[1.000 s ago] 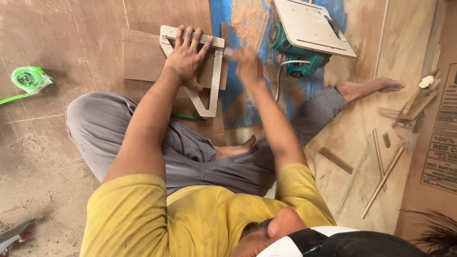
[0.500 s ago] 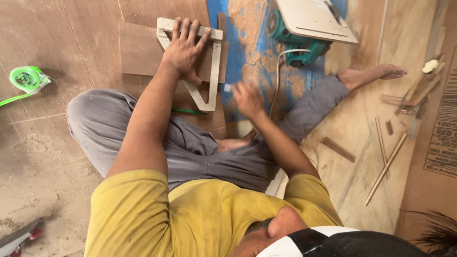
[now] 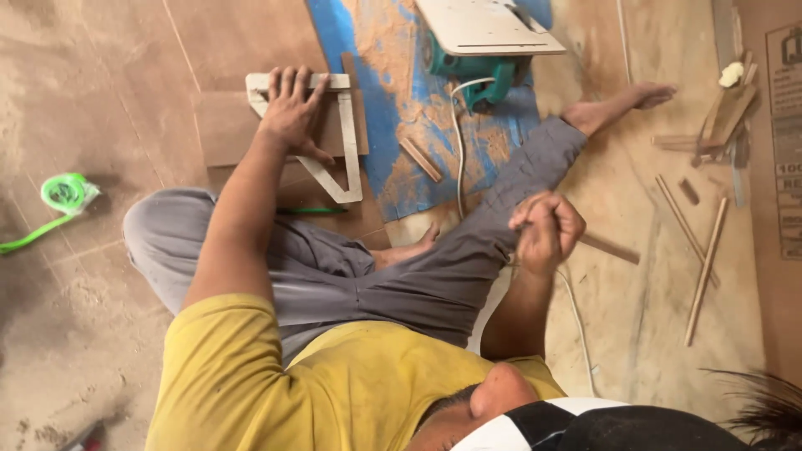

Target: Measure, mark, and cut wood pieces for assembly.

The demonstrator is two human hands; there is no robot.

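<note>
My left hand (image 3: 288,113) lies flat, fingers spread, on a pale wooden triangular square (image 3: 347,146), pressing it onto a brown plywood piece (image 3: 221,125) on the floor. My right hand (image 3: 547,230) hovers over my right knee as a loose fist, far from the square. Whatever it may hold is hidden by the curled fingers. I sit cross-legged in grey trousers, my right leg stretched toward a blue sheet (image 3: 393,125) dusted with sawdust.
A green power saw (image 3: 480,71) with a pale flat base sits on the blue sheet, its white cord (image 3: 458,142) running toward me. A short wood strip (image 3: 420,159) lies nearby. Several thin sticks (image 3: 702,259) lie at right, a green tape measure (image 3: 67,192) at left.
My right hand has drawn back from the square's right edge toward my knee and curled into a fist. My left hand stays pressed on the square.
</note>
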